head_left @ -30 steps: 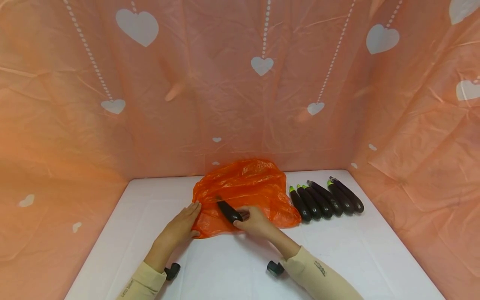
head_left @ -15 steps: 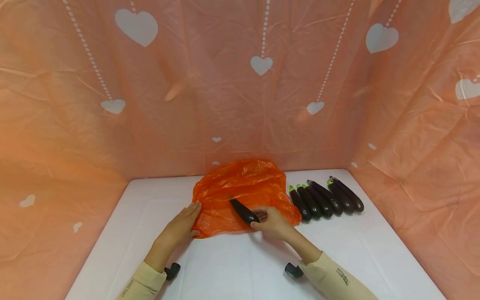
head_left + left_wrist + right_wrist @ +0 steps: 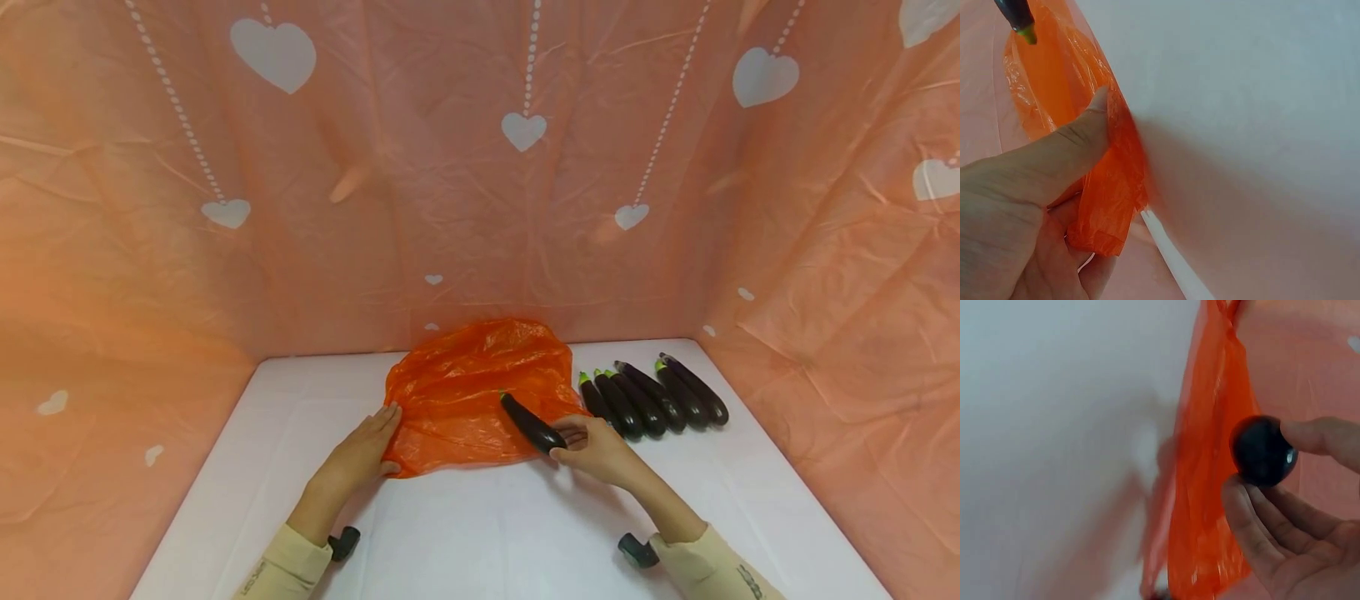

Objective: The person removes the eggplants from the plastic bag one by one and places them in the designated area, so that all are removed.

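An orange plastic bag [image 3: 465, 400] lies spread on the table. My left hand [image 3: 360, 454] grips its left edge; in the left wrist view the thumb [image 3: 1088, 128] is on one side of the film and the fingers on the other. My right hand [image 3: 600, 450] pinches a dark purple eggplant [image 3: 531, 423] by its rounded bottom end, over the bag's right part. The green stem end points up and left, away from the hand. In the right wrist view only the eggplant's round end [image 3: 1264, 451] shows, between thumb and fingers.
Several more eggplants [image 3: 651, 398] lie side by side at the right, close to the bag's right edge. The white-covered table [image 3: 480, 533] is enclosed by pink sheets [image 3: 465, 217] with white hearts at the back and sides.
My right hand has carried the eggplant rightward across the bag, from its middle to its right part. The left hand and the bag have hardly moved.
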{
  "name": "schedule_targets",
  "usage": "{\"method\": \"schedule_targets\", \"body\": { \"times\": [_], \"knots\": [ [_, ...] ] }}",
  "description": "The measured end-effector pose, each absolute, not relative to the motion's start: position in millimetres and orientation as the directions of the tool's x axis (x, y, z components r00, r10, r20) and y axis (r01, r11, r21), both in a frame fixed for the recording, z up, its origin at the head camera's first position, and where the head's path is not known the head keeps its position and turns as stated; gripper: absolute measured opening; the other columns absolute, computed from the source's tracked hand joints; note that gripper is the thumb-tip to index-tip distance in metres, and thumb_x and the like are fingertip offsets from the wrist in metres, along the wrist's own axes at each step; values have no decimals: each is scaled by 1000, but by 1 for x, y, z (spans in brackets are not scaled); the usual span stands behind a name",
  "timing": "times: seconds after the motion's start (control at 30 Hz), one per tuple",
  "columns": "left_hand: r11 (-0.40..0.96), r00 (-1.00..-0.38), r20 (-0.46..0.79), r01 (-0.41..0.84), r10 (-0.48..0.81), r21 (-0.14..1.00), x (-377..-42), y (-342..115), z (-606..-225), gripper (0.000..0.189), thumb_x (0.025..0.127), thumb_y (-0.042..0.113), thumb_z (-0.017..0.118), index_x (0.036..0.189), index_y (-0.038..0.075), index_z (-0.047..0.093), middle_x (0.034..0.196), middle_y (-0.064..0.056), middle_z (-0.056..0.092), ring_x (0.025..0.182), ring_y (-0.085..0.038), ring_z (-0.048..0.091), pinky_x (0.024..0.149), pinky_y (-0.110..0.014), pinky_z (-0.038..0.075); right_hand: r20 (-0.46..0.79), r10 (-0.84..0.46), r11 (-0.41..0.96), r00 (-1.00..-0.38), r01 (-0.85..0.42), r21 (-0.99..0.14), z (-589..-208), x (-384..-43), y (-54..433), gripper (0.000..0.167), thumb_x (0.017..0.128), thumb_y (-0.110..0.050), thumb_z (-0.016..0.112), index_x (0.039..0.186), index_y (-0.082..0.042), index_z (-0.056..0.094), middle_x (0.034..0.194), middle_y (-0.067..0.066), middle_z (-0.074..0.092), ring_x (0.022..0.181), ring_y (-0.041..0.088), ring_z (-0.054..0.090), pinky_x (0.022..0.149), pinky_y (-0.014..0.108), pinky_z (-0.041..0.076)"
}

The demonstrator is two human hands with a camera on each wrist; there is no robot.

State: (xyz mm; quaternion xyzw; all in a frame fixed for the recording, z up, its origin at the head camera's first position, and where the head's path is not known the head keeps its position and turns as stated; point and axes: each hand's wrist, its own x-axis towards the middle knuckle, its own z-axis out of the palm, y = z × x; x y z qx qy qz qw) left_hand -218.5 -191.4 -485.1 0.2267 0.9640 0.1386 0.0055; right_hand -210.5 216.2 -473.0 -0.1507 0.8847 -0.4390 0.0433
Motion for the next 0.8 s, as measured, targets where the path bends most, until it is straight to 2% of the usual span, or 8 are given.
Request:
{"method": "schedule_targets", "body": {
  "times": [0.27,0.5,0.8],
  "knots": [
    [860,-894,55,442,444,254,-219,-193,-487,90,86,18,89,156,-14,43,164,-32,42,154,-46,39,125,-59,34,40,-315,531,-948,-211,-821,-463,-204,253,44,93,-14,86,130,5,71,121,17,74,111,31,71,99,46,61],
    [866,-902,46,426,430,263,-219,-193,-486,90,87,18,89,157,-12,42,165,-31,41,155,-46,38,126,-59,33,19,-294,536,-956,-182,-824,-453,-202,281,45,94,-18,85,133,1,71,127,17,73,115,30,71,96,30,61],
    [866,-904,43,421,426,271,-220,-193,-486,90,86,17,89,157,-13,42,165,-31,40,155,-46,38,126,-59,33,47,-306,534,-951,-212,-819,-444,-201,316,47,97,-22,82,138,-2,70,137,19,69,120,29,69,96,19,57]
  ]
}}
